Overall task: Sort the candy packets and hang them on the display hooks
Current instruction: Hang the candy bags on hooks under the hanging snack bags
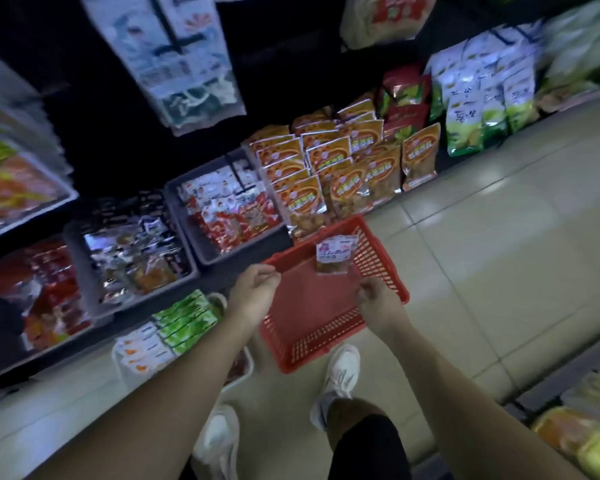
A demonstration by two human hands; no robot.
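Just beyond right fingers (365, 289), candy packet (336, 255)

Dim indoor light; red slotted plastic basket (309, 306) is sharpest. Motion blur & wide-angle stretch worsen away from it, esp. at edges.

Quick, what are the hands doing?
Left hand: grips the basket rim.
Right hand: curled over the basket; cannot tell if holding anything.
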